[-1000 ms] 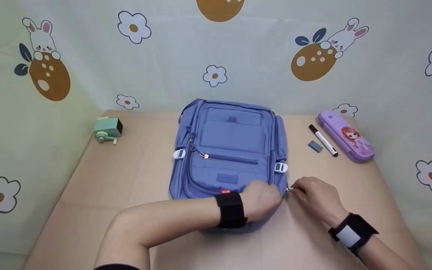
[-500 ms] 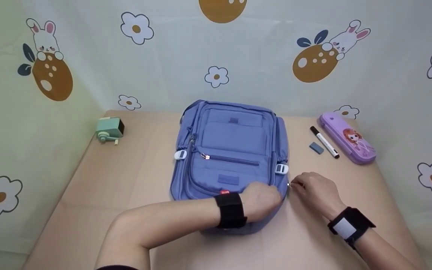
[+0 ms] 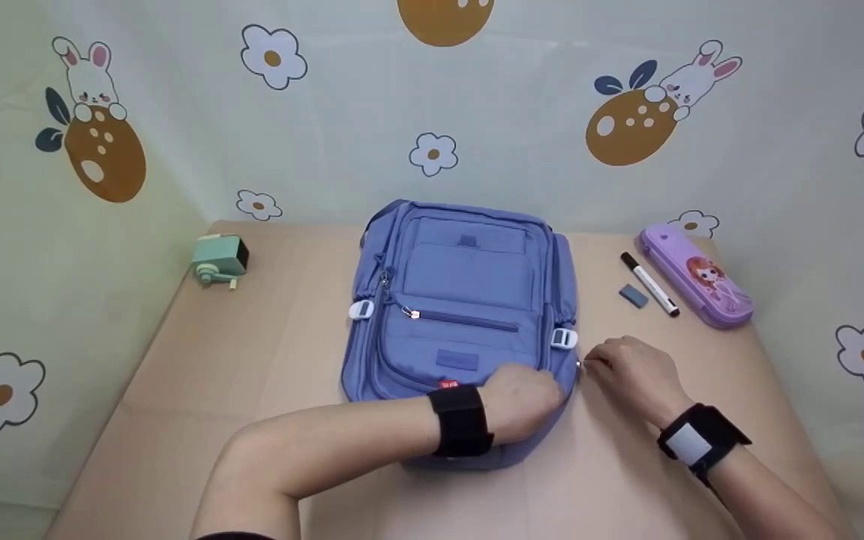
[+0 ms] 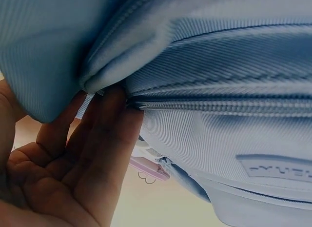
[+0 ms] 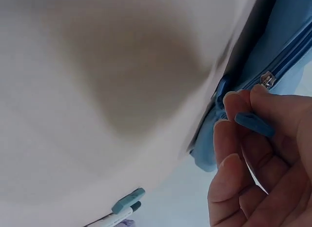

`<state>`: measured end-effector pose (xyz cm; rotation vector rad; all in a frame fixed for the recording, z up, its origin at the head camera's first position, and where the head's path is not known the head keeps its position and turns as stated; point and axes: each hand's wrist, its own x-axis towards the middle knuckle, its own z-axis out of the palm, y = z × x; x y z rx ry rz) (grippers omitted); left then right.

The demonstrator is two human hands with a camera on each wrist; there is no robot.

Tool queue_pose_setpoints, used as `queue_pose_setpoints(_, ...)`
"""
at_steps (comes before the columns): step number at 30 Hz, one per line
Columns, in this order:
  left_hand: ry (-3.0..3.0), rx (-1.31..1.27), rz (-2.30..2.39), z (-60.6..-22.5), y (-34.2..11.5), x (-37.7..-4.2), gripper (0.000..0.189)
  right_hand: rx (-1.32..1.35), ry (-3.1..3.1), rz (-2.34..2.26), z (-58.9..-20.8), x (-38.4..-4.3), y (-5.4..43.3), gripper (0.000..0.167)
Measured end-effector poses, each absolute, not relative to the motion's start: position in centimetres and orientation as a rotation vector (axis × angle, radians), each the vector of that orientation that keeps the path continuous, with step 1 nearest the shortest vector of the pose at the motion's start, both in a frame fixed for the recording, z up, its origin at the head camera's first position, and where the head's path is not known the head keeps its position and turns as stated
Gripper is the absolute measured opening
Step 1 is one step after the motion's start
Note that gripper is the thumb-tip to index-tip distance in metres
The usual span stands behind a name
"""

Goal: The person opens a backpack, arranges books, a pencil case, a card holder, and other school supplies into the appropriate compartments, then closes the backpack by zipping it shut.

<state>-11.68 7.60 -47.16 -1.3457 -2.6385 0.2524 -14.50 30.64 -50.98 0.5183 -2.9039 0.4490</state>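
Note:
A blue backpack (image 3: 469, 274) lies front side up on the table, its lower end toward me. At its lower right corner my left hand (image 3: 523, 405) grips the bag; in the left wrist view its fingers (image 4: 105, 139) curl round a fold of cloth beside a long zipper (image 4: 224, 106). My right hand (image 3: 636, 381) is at the bag's right edge, just below a white buckle (image 3: 563, 339). Thumb and fingertips there pinch a blue zipper pull (image 5: 254, 124), and the metal slider (image 5: 267, 79) shows right above them. The head view hides the left fingertips.
At the right lie a purple pencil case (image 3: 694, 277), a marker (image 3: 649, 283) and a small blue-grey eraser (image 3: 633, 295). A green pencil sharpener with a crank (image 3: 220, 256) stands at the far left. A patterned curtain (image 3: 342, 112) encloses the table (image 3: 252, 360).
My right hand has moved a little away from me along the bag's right edge, taking the zipper pull with it. The left hand has kept its grip on the corner.

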Motion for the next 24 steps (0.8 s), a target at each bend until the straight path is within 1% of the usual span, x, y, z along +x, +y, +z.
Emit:
queue_pose_setpoints(5,-2.611,-1.339,0.278,-47.2,7.5,-11.5,0.012,0.484,-2.913,0.455,-51.1,-15.9,30.8,0.008)
queue_pose_setpoints(15,-2.545,-1.295,0.281,-47.4,7.5,-11.0,0.011,0.387,-2.898,0.462,-51.8,-19.2,30.2,0.012)
queue_pose_setpoints(24,-2.543,-1.314,0.253,-47.6,7.5,-11.3,0.013,0.365,-2.867,0.444,-52.2,-20.0,29.7,0.014)
